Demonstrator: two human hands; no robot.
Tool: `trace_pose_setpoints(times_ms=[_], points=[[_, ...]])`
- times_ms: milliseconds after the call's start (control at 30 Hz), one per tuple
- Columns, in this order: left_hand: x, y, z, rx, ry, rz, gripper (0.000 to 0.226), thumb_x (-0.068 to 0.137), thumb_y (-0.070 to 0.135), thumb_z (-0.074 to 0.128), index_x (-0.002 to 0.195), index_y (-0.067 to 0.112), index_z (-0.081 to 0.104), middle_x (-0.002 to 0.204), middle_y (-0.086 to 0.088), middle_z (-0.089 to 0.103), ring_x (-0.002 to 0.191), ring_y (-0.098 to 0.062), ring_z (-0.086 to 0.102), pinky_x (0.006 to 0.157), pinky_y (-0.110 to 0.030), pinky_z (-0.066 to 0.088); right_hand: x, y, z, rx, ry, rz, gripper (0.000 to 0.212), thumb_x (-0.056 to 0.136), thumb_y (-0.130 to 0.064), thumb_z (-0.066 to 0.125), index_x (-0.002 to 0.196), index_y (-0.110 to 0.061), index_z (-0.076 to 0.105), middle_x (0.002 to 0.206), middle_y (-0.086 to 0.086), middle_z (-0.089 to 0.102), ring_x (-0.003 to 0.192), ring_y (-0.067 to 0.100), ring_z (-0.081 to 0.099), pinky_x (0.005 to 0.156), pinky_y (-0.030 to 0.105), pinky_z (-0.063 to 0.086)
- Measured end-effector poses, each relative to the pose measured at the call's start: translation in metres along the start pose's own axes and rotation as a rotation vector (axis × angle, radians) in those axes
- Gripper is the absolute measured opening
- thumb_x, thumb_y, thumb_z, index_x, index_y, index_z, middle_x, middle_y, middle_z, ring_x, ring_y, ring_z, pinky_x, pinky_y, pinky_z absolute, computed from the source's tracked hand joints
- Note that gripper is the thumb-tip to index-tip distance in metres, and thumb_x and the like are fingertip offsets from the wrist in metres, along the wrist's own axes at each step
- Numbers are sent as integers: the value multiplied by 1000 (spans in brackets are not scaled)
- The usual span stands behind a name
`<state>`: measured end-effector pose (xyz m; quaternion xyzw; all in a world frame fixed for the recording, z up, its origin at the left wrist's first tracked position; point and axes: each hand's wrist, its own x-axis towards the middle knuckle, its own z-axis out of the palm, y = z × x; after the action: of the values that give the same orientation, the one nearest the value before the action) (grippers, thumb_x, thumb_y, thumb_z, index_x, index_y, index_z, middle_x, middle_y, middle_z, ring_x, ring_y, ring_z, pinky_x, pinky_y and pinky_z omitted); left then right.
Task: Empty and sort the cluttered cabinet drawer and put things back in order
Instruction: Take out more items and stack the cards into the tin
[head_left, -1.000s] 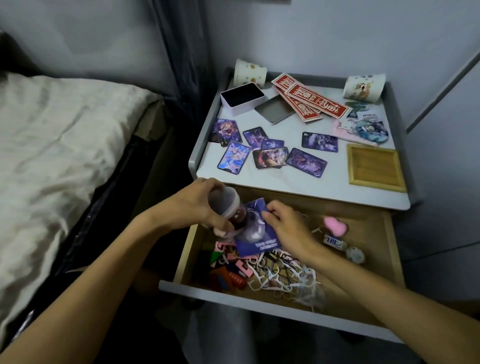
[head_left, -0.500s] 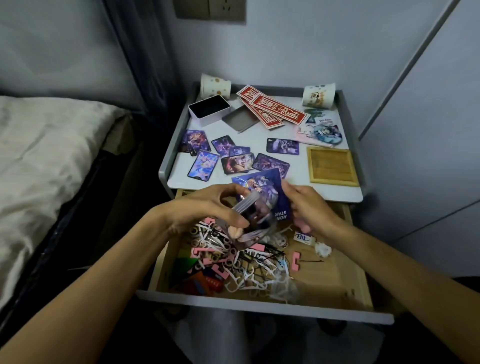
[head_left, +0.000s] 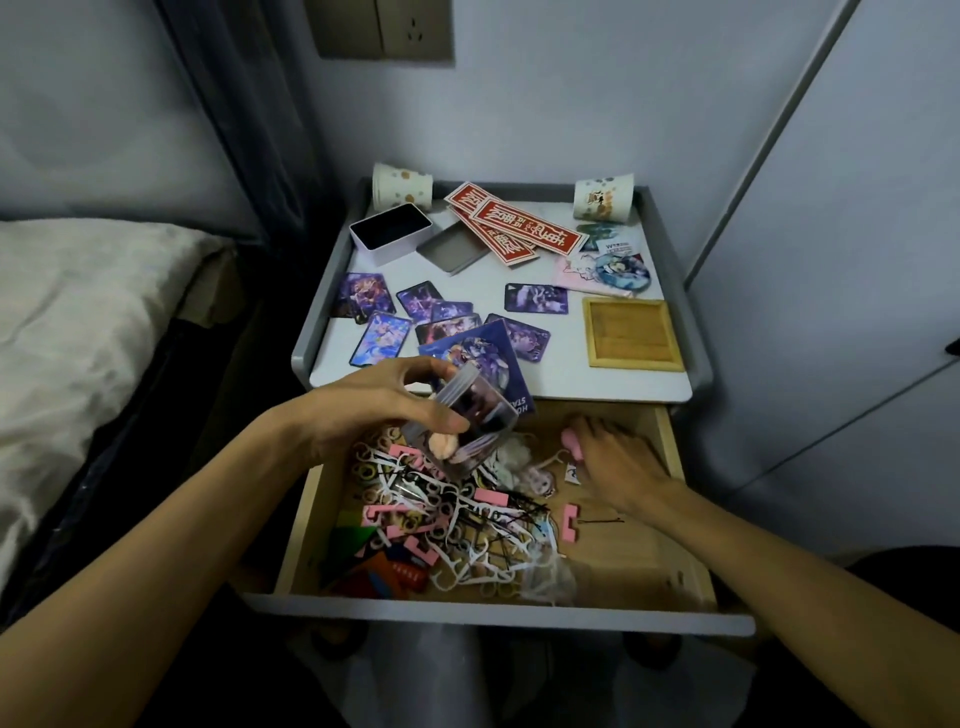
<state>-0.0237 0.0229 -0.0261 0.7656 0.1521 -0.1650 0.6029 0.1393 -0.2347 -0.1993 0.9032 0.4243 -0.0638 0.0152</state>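
Left hand grips tilted clear jar above open drawer; blue card just behind jar. Right hand palm down in drawer, fingers at pink item, grip unclear. Drawer: white floss picks, pink clips. Cabinet top: picture cards, red envelopes, wooden tray.

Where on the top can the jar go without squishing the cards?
The cabinet top is bare along its front edge, between the blue packet and wooden tray. Crowded: the card cluster on the left, the red strips at the back.
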Motion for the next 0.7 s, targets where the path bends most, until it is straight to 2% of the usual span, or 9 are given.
trace_pose_setpoints(times_ms=[67, 133, 200, 267, 333, 400, 467, 600, 700], points=[[-1, 5, 0, -15, 20, 0, 61, 63, 31, 81, 120, 19, 65, 120, -1, 67, 105, -18, 68, 99, -40, 49, 2, -7, 0, 19, -31, 51, 37, 92, -30, 52, 126, -15, 48, 120, 11, 56, 110, 30, 57, 78, 39, 52], [-2, 10, 2, -52, 34, -12, 66, 60, 32, 83, 122, 18, 64, 118, -4, 70, 104, -22, 69, 96, -38, 52, 5, -12, -4, -46, -19, 68, 37, 94, -27, 52, 129, -15, 49, 123, 12, 56, 111, 31, 57, 79, 38, 51], [-2, 14, 5, -76, 45, -24, 74, 53, 36, 84, 122, 17, 63, 114, -7, 72, 102, -25, 70, 94, -37, 53, 1, -19, -14, -123, -22, 4, 38, 94, -14, 52, 131, -14, 48, 124, 11, 56, 111, 30, 58, 79, 37, 50], [-2, 19, 6, -88, 51, -22, 71, 54, 33, 84, 120, 17, 64, 112, -9, 72, 100, -25, 71, 92, -36, 54, -11, -29, -30, -144, -18, -132, 42, 91, -9, 55, 132, -12, 48, 124, 12, 58, 109, 28, 59, 81, 37, 51], [1, 22, 3, -99, 89, -9, 67, 54, 34, 84, 116, 18, 66, 110, -8, 73, 100, -24, 70, 91, -35, 53, -30, -42, -48, -115, 70, -302, 41, 91, -18, 56, 131, -13, 48, 118, 11, 63, 98, 25, 65, 74, 36, 56], [8, 25, -1, -119, 129, 2, 71, 50, 42, 83, 115, 18, 67, 109, -8, 73, 103, -26, 68, 97, -39, 50, -45, -48, -74, -39, 201, -373, 37, 91, -31, 53, 125, -17, 49, 102, 6, 68, 75, 20, 68, 58, 33, 56], [20, 30, -8, -157, 135, 16, 73, 53, 46, 81, 118, 16, 67, 112, -11, 73, 109, -30, 66, 105, -44, 47, -32, -35, -108, 102, 319, -268, 38, 91, -32, 59, 125, -19, 51, 96, 2, 68, 66, 15, 65, 55, 27, 54], [45, 42, -21, -287, 156, 16, 63, 64, 42, 81, 118, 12, 70, 116, -14, 71, 110, -30, 64, 98, -37, 49, 51, 26, -162, 336, 372, 199, 41, 93, -33, 65, 130, -23, 51, 120, 0, 65, 88, 17, 63, 64, 24, 47], [70, 53, -29, -368, 135, 25, 54, 75, 40, 74, 122, 14, 68, 122, -16, 68, 112, -32, 63, 106, -46, 44, 119, 74, -171, 440, 399, 439, 36, 92, -36, 65, 123, -22, 54, 117, 3, 67, 87, 19, 62, 63, 26, 44]])
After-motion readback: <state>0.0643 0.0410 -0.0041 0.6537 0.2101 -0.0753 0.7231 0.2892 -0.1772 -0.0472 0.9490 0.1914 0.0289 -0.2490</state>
